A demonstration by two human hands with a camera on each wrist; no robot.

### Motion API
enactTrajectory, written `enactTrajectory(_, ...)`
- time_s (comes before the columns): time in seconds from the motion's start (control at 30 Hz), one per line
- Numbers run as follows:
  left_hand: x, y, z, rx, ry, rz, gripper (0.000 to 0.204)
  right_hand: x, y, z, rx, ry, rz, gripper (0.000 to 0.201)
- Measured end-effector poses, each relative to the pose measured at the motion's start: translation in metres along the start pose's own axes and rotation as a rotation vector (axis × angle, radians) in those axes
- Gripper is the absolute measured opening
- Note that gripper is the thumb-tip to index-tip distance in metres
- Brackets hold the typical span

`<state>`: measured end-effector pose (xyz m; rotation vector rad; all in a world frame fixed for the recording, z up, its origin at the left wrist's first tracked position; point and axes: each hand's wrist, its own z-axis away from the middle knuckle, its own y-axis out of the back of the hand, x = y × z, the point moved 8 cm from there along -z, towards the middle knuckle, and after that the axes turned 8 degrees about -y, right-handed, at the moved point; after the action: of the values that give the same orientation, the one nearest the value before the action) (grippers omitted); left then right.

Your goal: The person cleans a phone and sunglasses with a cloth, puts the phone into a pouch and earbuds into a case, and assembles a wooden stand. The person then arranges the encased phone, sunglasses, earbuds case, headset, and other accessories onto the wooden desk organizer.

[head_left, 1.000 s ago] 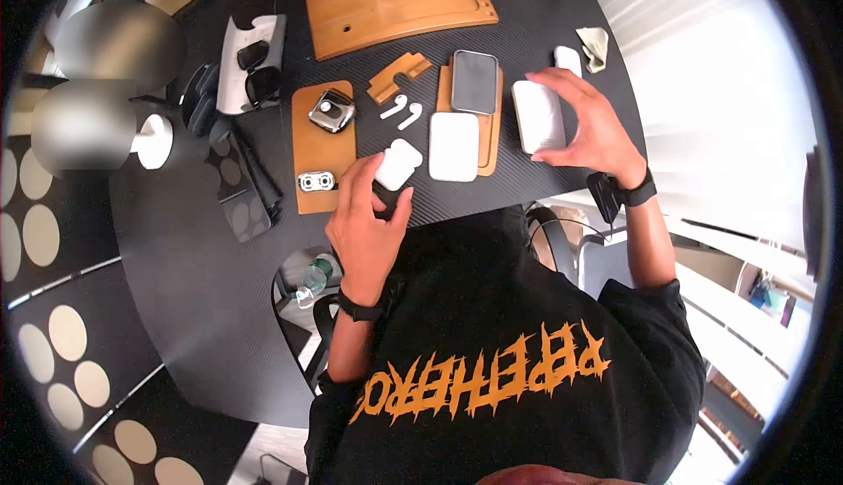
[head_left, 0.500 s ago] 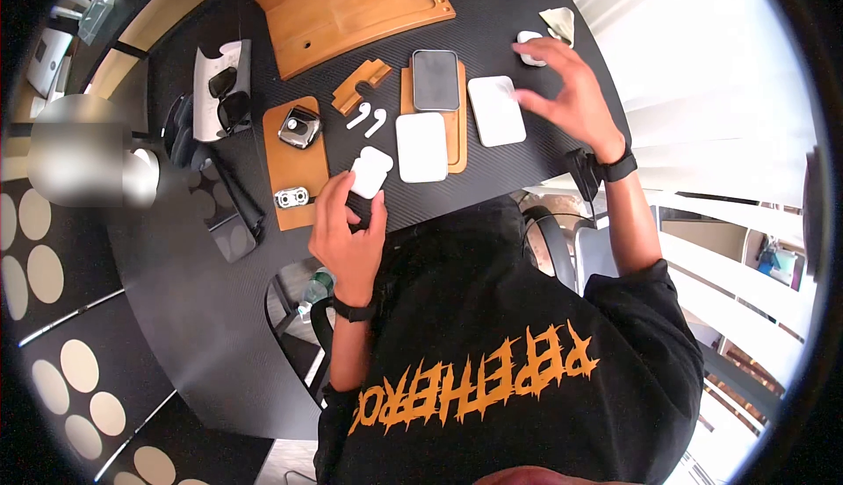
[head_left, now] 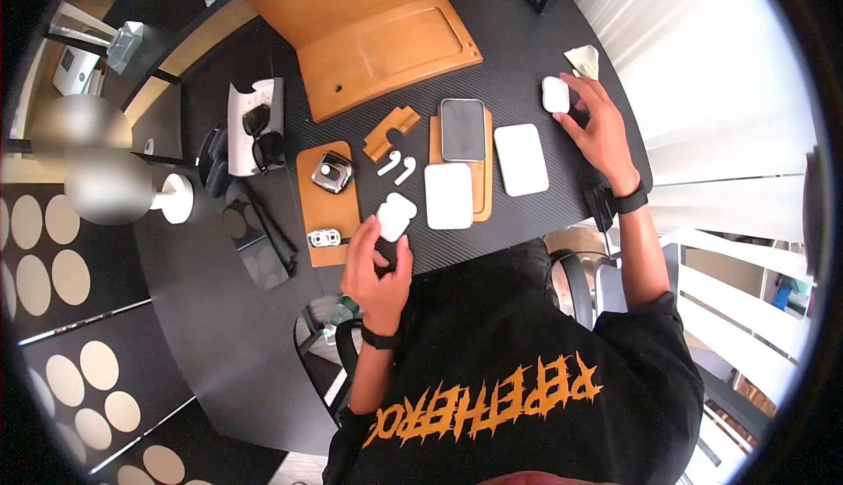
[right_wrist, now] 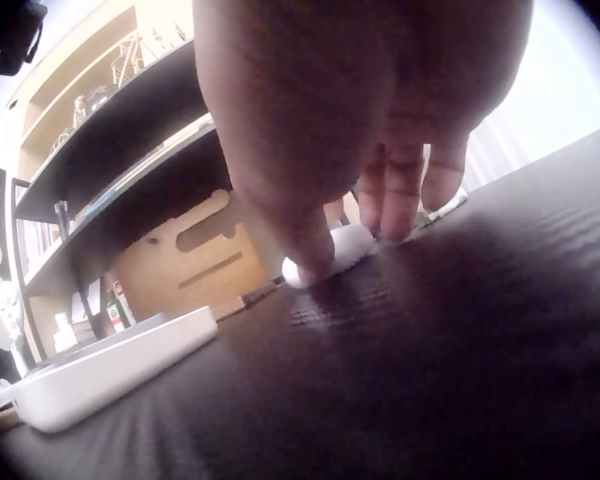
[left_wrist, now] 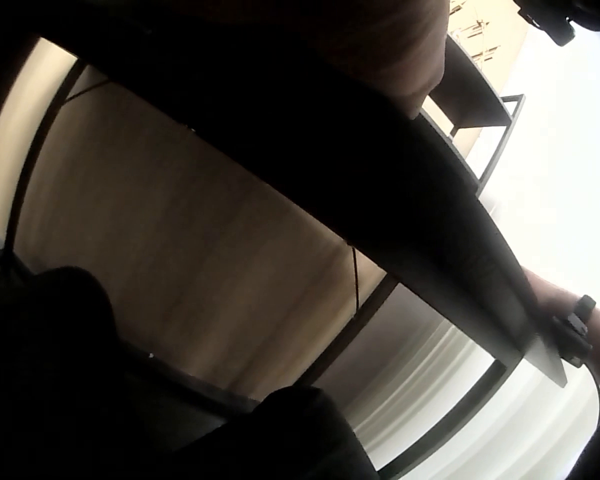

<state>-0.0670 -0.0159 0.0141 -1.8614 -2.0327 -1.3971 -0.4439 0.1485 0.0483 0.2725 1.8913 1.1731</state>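
Observation:
At the table's right side in the head view, my right hand (head_left: 606,138) pinches a small rounded white case (head_left: 555,95) between thumb and fingers. The right wrist view shows my thumb against that white case (right_wrist: 352,246), which lies on the dark table. My left hand (head_left: 378,281) holds a white earbud case (head_left: 394,219) with its lid up, near the front edge. Two white earbuds (head_left: 405,170) lie just beyond it. A flat white box (head_left: 521,160) lies between my hands, beside another white box (head_left: 449,196). The left wrist view hides the left fingers' grip.
A brown organizer (head_left: 378,55) stands at the back. Nearer are a notched brown piece (head_left: 391,134), a grey-topped box (head_left: 462,129) and a brown mat (head_left: 318,208) with small gadgets. Sunglasses in a case (head_left: 255,125) lie left; a pale cloth (head_left: 584,61) is beyond my right hand.
My right hand has let go of the flat white box, moved away toward the back right, and taken hold of the small white case. My left hand still holds the earbud case.

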Motion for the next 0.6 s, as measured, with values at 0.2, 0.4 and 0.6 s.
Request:
enactTrajectory(0.2, 0.0, -0.001, 0.001, -0.003, -0.032, -0.051, 0.038, -0.003, -0.001, -0.006, 0.077, 0.009, -0.017, 0.057)
enactTrajectory(0.4, 0.001, 0.002, 0.002, 0.021, -0.06, -0.041, 0.031, -0.035, 0.012, -0.013, 0.123, 0.015, -0.075, 0.06)
enactTrajectory(0.6, 0.004, 0.003, -0.002, 0.034, -0.064, -0.022, 0.025, -0.093, -0.021, -0.009, -0.266, 0.203, -0.115, 0.084)
